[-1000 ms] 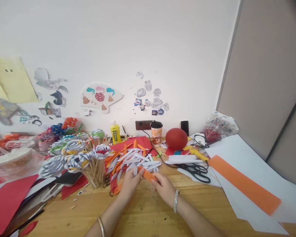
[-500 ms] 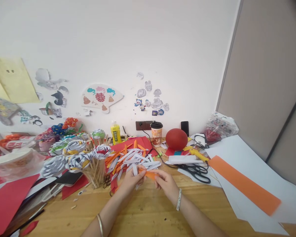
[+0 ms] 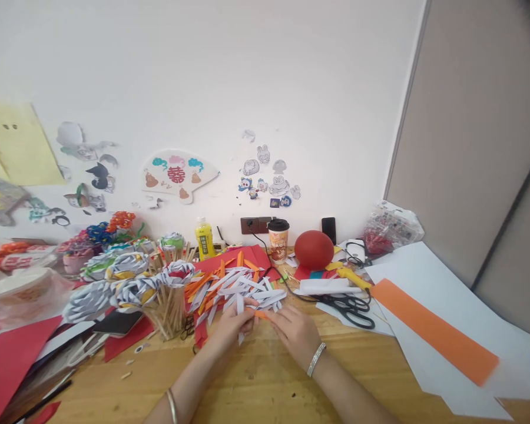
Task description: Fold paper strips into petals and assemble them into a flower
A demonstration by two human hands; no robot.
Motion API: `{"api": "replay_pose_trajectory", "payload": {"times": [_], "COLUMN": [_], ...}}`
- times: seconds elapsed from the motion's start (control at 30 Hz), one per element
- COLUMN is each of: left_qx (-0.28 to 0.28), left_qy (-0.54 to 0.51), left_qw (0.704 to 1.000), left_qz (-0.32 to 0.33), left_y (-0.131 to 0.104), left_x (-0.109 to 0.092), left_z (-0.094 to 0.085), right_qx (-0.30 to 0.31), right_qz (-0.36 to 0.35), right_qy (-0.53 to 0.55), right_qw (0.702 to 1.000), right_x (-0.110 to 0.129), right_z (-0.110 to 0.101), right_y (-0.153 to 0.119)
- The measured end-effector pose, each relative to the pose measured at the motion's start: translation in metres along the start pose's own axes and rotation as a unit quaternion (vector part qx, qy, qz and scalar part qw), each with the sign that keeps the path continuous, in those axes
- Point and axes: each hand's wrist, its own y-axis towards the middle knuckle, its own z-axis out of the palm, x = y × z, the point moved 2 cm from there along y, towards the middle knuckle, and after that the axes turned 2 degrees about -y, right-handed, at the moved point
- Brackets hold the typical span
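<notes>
Between my two hands is an orange paper strip [image 3: 260,315], held just above the wooden table. My left hand [image 3: 236,323] pinches its left end together with a white paper strip [image 3: 240,304] that stands upright across the fingers. At the other end, the bent fingers of my right hand [image 3: 297,331] close on the orange strip and cover most of it. Just beyond the hands lies a heap of folded white and orange paper strips [image 3: 238,285] on red paper. Where exactly the two held strips meet is hidden by my fingers.
Black scissors [image 3: 351,309] and a yellow glue gun [image 3: 353,277] lie to the right, near an orange sheet [image 3: 437,333] on white paper. A lidded cup [image 3: 278,244] and a red balloon [image 3: 314,250] stand behind. Paper flowers on sticks [image 3: 136,288] crowd the left.
My right hand has turned palm-down over the orange strip and moved slightly left, so less orange shows. My left hand keeps its pinch. The whole view has shifted a little.
</notes>
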Motion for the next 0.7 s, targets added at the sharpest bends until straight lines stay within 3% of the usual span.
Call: {"api": "replay_pose_trajectory", "payload": {"times": [0.07,0.17,0.27,0.37,0.43,0.57,0.7], "left_qx": [-0.004,-0.006,-0.024,-0.038,-0.038,-0.073,-0.071], "left_qy": [-0.004,-0.007,-0.028,-0.045,-0.044,-0.017,-0.008], "left_qw": [1.000,1.000,0.999,0.997,0.996,0.993,0.991], "left_qz": [-0.001,0.000,0.020,0.049,0.061,0.094,0.114], "left_y": [-0.002,-0.005,-0.009,-0.011,-0.010,-0.011,-0.014], "left_x": [-0.002,-0.006,-0.009,-0.008,-0.003,0.007,0.007], "left_z": [0.003,0.008,0.012,0.016,0.018,0.019,0.024], "right_qx": [-0.025,-0.045,-0.064,-0.092,-0.097,-0.078,-0.080], "right_qz": [-0.039,-0.023,0.105,0.254,0.301,0.327,0.299], "right_qy": [-0.058,-0.061,0.036,0.171,0.229,0.282,0.252], "right_qw": [0.997,0.997,0.992,0.948,0.921,0.898,0.917], "right_x": [0.000,-0.001,-0.004,-0.003,0.001,0.014,0.024], "right_z": [0.001,0.003,0.003,0.004,0.006,0.014,0.020], "right_y": [-0.001,-0.002,0.000,0.001,0.002,0.003,0.002]}}
